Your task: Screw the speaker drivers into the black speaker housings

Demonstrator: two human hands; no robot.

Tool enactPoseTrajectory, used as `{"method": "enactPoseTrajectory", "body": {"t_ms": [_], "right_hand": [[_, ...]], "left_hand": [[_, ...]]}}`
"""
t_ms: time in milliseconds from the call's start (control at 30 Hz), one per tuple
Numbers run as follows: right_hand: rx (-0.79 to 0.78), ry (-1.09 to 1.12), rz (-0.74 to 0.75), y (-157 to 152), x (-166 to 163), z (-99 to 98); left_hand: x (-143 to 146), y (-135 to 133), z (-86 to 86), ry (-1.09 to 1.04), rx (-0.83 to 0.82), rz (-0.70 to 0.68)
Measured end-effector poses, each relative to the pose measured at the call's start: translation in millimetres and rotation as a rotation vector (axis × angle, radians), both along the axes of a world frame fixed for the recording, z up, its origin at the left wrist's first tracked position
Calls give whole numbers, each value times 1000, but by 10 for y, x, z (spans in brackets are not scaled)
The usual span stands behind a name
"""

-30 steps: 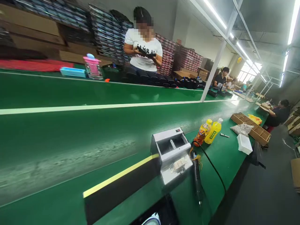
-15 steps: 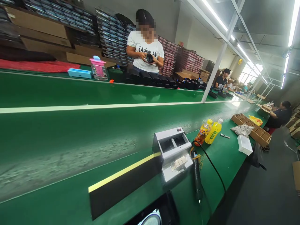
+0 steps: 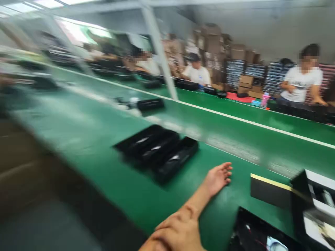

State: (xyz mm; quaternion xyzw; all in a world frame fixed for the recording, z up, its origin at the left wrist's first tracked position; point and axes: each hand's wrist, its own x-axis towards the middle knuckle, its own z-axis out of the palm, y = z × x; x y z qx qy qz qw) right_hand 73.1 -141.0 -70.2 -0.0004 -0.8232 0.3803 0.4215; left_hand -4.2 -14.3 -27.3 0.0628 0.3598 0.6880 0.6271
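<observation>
My left hand point(image 3: 218, 177) reaches over the green worktable point(image 3: 225, 212), its fingers loosely bent and a little apart, holding nothing. My right hand point(image 3: 178, 230) is wrapped around my left forearm point(image 3: 199, 200) at the bottom of the view. To the left of my left hand lie several long black open housings point(image 3: 175, 158) side by side, blurred by motion. Right of it is a dark flat strip with a yellow edge point(image 3: 270, 190). At the bottom right, a black housing point(image 3: 251, 230) has a round silvery part in it, cut off by the frame edge.
A grey-white machine point(image 3: 324, 195) stands at the right edge. Another black housing point(image 3: 150, 104) lies farther up the line. Beyond the long belt with its pale line, people in white shirts point(image 3: 300, 82) work before stacked goods. White posts point(image 3: 159, 52) rise along the line.
The view has swung to the left, with motion blur. Both my hands and the row of black housings have come into view. The bottles and corded tool are out of sight.
</observation>
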Motion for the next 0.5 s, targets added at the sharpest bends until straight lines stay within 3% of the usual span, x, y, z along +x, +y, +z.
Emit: {"method": "enactPoseTrajectory", "body": {"t_ms": [100,233,500], "right_hand": [[-113,73,52,-102,17,19],[-144,87,58,-101,147,53],[-20,12,123,4,170,126]], "left_hand": [[-42,33,-251,6,27,-19],[-8,15,-476,-5,106,-71],[-46,22,-578,31,203,-136]]}}
